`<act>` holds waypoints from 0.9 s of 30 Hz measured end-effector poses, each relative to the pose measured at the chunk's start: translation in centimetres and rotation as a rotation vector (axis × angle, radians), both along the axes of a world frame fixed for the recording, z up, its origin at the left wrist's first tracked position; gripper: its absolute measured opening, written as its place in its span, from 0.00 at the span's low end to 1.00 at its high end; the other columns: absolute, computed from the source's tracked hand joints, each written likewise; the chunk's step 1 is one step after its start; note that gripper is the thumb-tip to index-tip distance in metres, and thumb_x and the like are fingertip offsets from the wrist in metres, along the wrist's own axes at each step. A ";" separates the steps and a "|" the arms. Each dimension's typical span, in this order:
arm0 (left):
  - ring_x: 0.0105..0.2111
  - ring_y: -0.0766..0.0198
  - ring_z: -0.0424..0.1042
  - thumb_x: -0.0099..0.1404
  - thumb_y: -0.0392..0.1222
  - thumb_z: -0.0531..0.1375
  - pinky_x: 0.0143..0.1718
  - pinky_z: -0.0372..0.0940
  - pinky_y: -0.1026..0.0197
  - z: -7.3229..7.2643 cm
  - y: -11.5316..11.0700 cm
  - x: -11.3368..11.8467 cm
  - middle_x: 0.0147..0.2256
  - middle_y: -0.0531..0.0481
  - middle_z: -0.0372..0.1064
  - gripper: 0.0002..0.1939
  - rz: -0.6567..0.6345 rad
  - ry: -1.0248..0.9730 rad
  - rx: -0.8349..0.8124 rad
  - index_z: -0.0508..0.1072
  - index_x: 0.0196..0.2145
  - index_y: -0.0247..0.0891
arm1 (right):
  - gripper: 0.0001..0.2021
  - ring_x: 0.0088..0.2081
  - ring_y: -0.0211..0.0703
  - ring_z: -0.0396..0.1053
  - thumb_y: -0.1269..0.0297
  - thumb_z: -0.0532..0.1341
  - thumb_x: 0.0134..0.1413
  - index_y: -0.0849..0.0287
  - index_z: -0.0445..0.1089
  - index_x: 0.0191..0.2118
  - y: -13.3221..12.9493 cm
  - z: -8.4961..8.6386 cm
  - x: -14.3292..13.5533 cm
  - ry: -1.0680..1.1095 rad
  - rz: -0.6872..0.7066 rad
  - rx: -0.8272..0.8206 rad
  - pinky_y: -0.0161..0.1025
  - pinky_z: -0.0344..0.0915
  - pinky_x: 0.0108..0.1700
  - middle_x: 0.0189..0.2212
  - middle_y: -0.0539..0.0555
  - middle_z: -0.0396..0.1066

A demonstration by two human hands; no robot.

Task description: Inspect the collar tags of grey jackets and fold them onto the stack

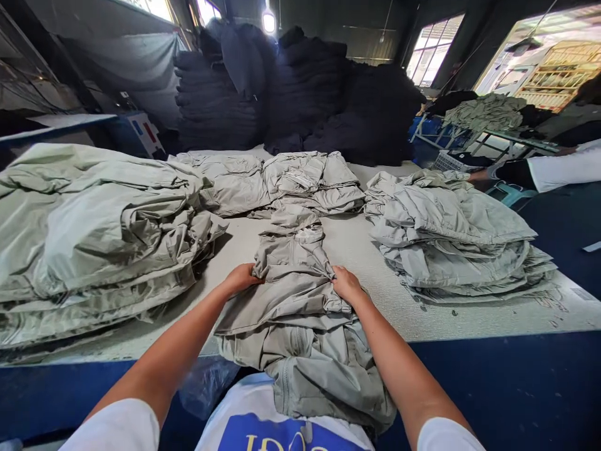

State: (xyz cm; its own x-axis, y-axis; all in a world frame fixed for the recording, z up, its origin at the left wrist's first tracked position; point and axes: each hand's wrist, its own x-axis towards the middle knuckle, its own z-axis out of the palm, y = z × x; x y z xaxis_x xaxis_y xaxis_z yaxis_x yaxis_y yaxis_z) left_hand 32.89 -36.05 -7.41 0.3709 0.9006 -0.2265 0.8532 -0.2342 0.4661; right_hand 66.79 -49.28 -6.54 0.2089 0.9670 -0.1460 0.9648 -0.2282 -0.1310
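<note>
Garment [293, 285] pinched at opposite edges by left hand [241, 278] and right hand [347, 285]; level, even tension should limit creasing; cloth pile [446, 219] lies outward of right hand.

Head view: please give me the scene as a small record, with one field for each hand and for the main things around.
Left hand: gripping the left side of the grey garment
Right hand: gripping its right side
Garment state: creased, lying on the pale table
Left side: large garment pile
Right side: smaller garment pile
Far side: two more piles
Background: tall dark stacks
Other person: white sleeve, far right
</note>
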 end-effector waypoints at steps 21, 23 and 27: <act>0.28 0.60 0.75 0.60 0.36 0.58 0.30 0.70 0.63 22.0 2.6 6.5 0.29 0.52 0.77 0.07 -0.533 -0.746 0.678 0.76 0.33 0.44 | 0.20 0.49 0.55 0.73 0.72 0.53 0.58 0.57 0.79 0.49 -5.2 22.2 6.8 -0.336 -0.412 0.975 0.47 0.69 0.54 0.44 0.62 0.72; 0.25 0.62 0.74 0.60 0.33 0.58 0.26 0.68 0.64 24.9 1.6 9.3 0.27 0.53 0.75 0.07 -0.597 -0.825 0.738 0.74 0.32 0.44 | 0.19 0.46 0.54 0.73 0.73 0.54 0.54 0.57 0.78 0.47 -7.0 24.5 8.8 -0.457 -0.407 1.165 0.49 0.70 0.52 0.41 0.60 0.72; 0.24 0.63 0.73 0.60 0.32 0.58 0.24 0.66 0.64 30.6 -1.0 15.9 0.26 0.53 0.74 0.07 -0.725 -0.945 0.751 0.72 0.30 0.43 | 0.16 0.44 0.53 0.71 0.73 0.58 0.52 0.59 0.78 0.43 -11.4 29.0 13.4 -0.658 -0.365 1.428 0.52 0.67 0.50 0.36 0.57 0.70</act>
State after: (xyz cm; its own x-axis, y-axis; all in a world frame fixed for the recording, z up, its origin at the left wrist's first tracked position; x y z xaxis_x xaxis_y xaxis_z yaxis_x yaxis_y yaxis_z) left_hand 48.77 -37.03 23.17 0.5384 0.2397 0.8079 -0.1233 -0.9260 0.3569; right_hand 80.20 -60.66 22.49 0.1063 0.1152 0.9876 0.8610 -0.5074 -0.0335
